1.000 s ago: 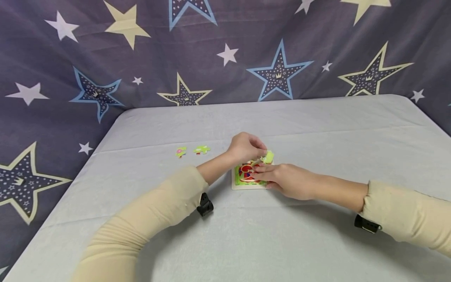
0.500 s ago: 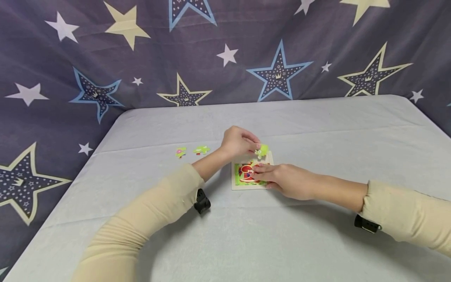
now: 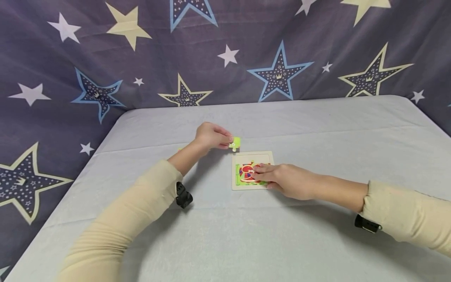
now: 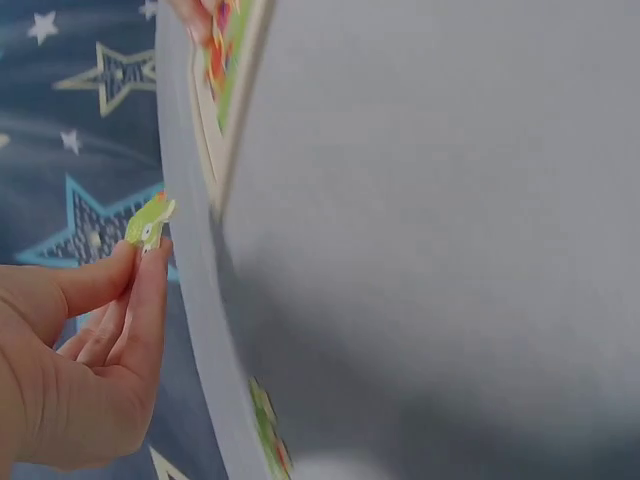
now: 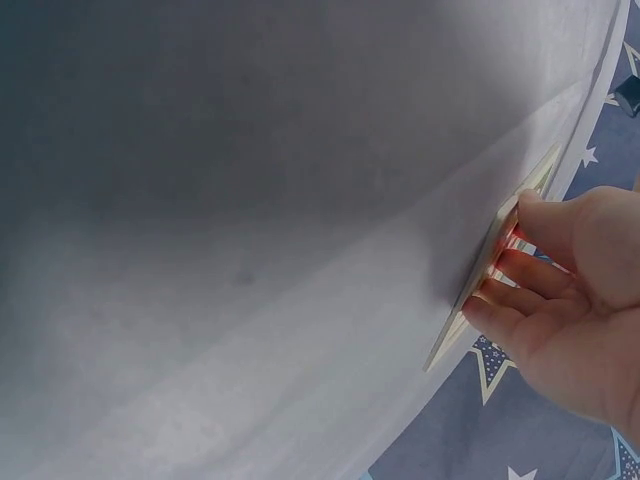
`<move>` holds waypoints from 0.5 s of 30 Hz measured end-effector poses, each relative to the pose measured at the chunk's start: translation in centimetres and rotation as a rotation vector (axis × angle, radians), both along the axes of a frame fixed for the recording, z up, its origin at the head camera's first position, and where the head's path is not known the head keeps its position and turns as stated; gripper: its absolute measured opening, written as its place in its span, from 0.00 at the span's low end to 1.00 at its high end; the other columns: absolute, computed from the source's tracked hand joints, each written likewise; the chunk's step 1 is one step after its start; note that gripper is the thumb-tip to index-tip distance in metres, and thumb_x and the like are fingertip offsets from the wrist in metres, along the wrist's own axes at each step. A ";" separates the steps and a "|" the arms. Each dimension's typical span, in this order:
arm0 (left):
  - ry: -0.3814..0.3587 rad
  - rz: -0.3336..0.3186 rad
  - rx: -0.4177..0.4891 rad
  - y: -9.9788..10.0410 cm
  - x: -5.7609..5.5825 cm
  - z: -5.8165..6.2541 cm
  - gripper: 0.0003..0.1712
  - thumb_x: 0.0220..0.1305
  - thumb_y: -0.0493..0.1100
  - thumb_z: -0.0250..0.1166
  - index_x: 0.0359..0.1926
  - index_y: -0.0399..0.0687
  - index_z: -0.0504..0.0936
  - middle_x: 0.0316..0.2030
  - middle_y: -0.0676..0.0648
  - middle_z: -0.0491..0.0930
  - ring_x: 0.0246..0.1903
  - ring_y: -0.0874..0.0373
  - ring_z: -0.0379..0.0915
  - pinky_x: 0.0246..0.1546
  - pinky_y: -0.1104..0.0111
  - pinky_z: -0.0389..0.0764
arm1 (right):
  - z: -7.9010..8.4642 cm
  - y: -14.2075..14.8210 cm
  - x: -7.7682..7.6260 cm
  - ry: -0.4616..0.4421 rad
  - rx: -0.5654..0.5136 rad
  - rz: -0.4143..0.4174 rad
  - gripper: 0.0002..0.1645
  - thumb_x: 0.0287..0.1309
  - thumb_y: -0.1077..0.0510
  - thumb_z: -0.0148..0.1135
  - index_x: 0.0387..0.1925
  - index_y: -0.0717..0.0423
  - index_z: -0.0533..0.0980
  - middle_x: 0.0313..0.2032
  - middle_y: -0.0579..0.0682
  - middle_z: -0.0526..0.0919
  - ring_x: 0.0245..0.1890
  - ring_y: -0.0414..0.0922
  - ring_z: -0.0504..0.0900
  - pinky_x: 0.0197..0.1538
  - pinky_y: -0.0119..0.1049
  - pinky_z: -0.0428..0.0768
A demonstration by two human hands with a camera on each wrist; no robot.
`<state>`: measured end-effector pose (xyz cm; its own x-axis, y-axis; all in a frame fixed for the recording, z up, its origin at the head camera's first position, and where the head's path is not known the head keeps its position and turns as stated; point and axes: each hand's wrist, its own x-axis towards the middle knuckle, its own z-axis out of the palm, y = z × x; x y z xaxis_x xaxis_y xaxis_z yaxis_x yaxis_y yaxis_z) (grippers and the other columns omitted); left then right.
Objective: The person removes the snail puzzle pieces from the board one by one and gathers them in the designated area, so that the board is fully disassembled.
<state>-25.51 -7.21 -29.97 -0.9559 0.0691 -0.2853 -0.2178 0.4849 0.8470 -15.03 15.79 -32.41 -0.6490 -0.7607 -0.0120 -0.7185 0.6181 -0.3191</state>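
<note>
A small green puzzle piece (image 3: 235, 144) with a printed eye is pinched between the thumb and fingers of my left hand (image 3: 211, 136). In the head view it is held up beyond the far left corner of a square puzzle board (image 3: 253, 157). The board has a pale frame; red and green picture pieces fill its near part, and its far part shows bare backing. My right hand (image 3: 287, 180) rests on the board's right side, fingers stretched over the red picture and covering some of it. In the left wrist view the pinched piece (image 4: 148, 222) points away from the fingertips.
A loose green puzzle piece (image 4: 265, 428) lies on the table, seen edge-on in the left wrist view. My left forearm mostly hides the loose pieces in the head view. Pale grey cloth (image 3: 317, 243) covers the table, and a star-patterned curtain (image 3: 232, 78) hangs behind it.
My left hand has carried the green piece from the board's far right corner leftward, past the far left corner, uncovering the board's bare part. The right hand has stayed in place.
</note>
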 end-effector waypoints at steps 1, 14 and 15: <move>-0.007 0.011 -0.004 -0.4 -0.1 -0.1 0.14 0.56 0.34 0.70 0.44 0.33 0.84 0.45 0.35 0.85 0.20 0.65 0.80 0.40 0.65 0.86 | 0.0 0.0 0.0 -0.003 0.001 -0.002 0.27 0.58 0.64 0.63 0.61 0.57 0.74 0.64 0.54 0.74 0.67 0.52 0.71 0.63 0.48 0.74; -0.147 0.068 -0.045 -2.9 -0.8 -0.6 0.15 0.57 0.35 0.69 0.46 0.35 0.82 0.29 0.48 0.82 0.17 0.66 0.79 0.39 0.70 0.86 | 0.0 0.0 0.0 -0.016 0.007 -0.008 0.27 0.59 0.65 0.63 0.61 0.57 0.73 0.64 0.54 0.74 0.67 0.53 0.70 0.63 0.49 0.74; -0.153 0.069 -0.045 -2.9 -0.7 -0.5 0.15 0.57 0.35 0.69 0.46 0.35 0.82 0.29 0.48 0.82 0.17 0.67 0.79 0.39 0.70 0.86 | 0.1 0.0 0.0 -0.015 0.007 -0.007 0.27 0.59 0.65 0.62 0.61 0.57 0.73 0.64 0.54 0.74 0.67 0.52 0.70 0.63 0.49 0.74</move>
<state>-26.24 -10.12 -30.50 -0.9033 -0.0114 -0.4290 -0.3765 0.5006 0.7795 -14.99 15.78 -32.36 -0.6539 -0.7561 -0.0267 -0.7095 0.6251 -0.3253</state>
